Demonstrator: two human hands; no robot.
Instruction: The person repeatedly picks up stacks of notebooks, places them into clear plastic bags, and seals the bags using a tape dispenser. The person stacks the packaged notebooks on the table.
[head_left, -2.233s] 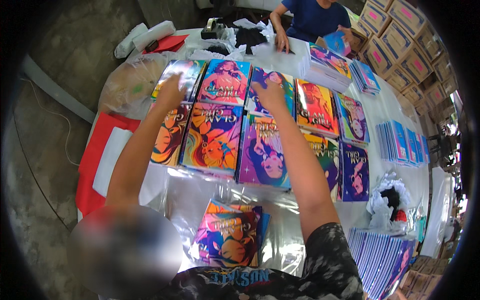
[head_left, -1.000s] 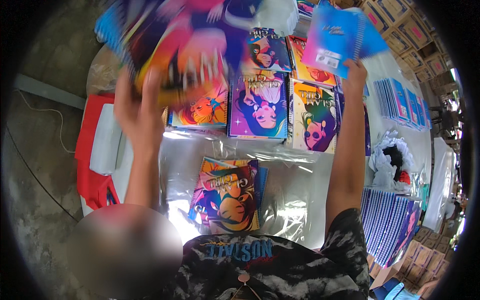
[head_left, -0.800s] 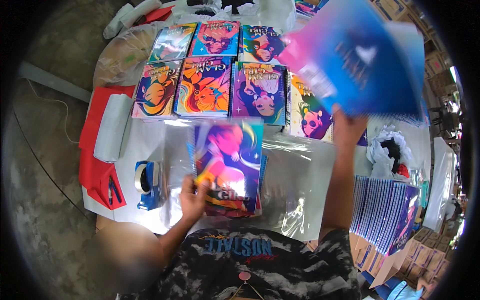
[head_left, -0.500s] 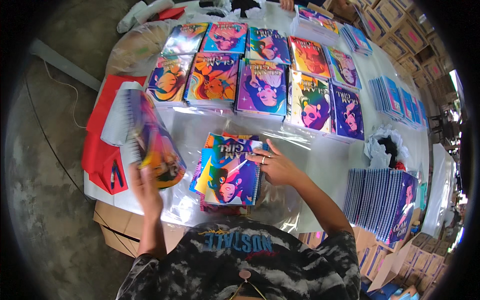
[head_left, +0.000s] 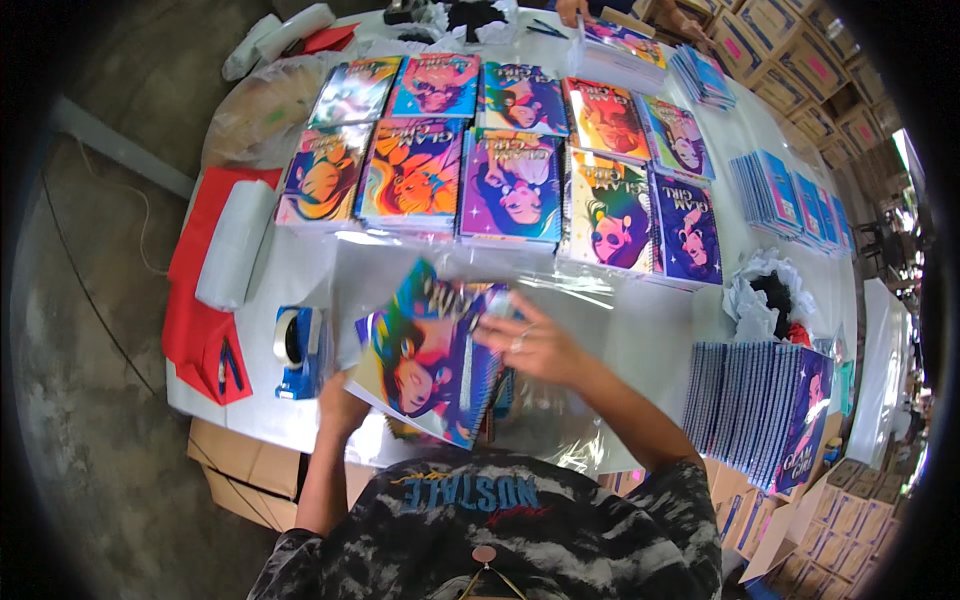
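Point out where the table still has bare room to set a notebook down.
Bare white table lies between the right hand and the upright notebook row, below the purple notebook. A smaller patch sits between the white roll and the tape dispenser. The far half is crowded with notebook stacks.

The left hand (head_left: 340, 400) has brought its notebook (head_left: 425, 355) onto the stack.

Left hand (head_left: 343, 402) gripping low, right hand (head_left: 533, 347) fingers spread, palm down

Notebook rows (head_left: 510, 180) wall off the far side; clear plastic sheet (head_left: 640, 330) lies open rightward.
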